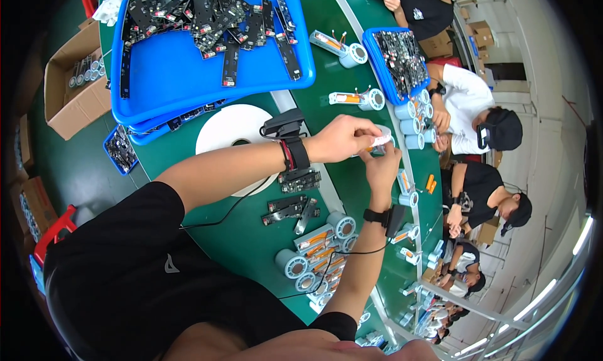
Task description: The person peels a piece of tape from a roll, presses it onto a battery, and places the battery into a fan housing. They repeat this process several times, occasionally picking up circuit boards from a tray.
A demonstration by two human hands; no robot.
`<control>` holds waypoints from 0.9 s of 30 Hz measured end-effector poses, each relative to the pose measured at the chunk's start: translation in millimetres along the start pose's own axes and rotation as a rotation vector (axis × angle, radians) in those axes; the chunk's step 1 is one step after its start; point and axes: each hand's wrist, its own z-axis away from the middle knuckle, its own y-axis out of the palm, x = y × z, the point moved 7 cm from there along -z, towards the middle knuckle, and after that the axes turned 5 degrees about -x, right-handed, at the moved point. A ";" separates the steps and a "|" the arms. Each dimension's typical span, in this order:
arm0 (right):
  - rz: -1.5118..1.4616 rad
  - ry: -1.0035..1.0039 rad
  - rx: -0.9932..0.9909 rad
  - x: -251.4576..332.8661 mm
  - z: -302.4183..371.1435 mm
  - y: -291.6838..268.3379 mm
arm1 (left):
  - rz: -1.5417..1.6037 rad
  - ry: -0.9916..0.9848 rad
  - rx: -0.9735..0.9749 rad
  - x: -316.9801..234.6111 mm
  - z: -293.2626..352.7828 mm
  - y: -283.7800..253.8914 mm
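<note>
My left hand (344, 138) is closed, thumb and fingers pinching at a small white piece with reddish marks (382, 139). Close against it, my right hand (383, 166) is closed round a pale housing with a round end (384, 132), mostly hidden by the fingers. A similar light-blue housing with an orange cell and loose wires (358, 99) lies just beyond my hands. Another such housing (342, 48) lies farther up the green table. Below my left wrist are several black circuit boards (292, 210) and a large white reel (217, 132).
A blue tray (182, 78) heaped with circuit boards stands at the upper left. Several light-blue housings (292, 264) crowd the table beside my right forearm. Across the table are a smaller blue tray (370, 53) and co-workers (465, 103). A cardboard box (75, 107) stands at left.
</note>
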 end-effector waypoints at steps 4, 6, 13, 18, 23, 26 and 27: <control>-0.017 -0.096 -0.059 -14.2 -1.3 15.7 | 0.004 -0.008 0.018 -5.8 4.8 1.6; 0.062 -0.076 -0.102 -16.1 -11.4 9.0 | -0.027 0.004 0.047 -14.2 1.1 5.0; -0.565 -0.079 -0.334 18.5 33.7 -41.8 | -0.283 0.290 0.004 -22.9 6.1 4.9; -0.499 -0.235 -0.311 47.5 48.9 -55.6 | -0.399 0.451 0.013 -22.3 10.5 11.2; -0.393 -0.366 -0.373 51.4 61.2 -54.4 | -0.444 0.435 0.060 -20.9 12.9 17.4; -0.519 -0.296 -0.313 57.7 59.9 -55.8 | -0.495 0.441 0.077 -22.6 12.8 14.5; -0.583 -0.264 -0.282 56.6 59.3 -55.5 | -0.492 0.439 0.082 -22.0 12.5 14.3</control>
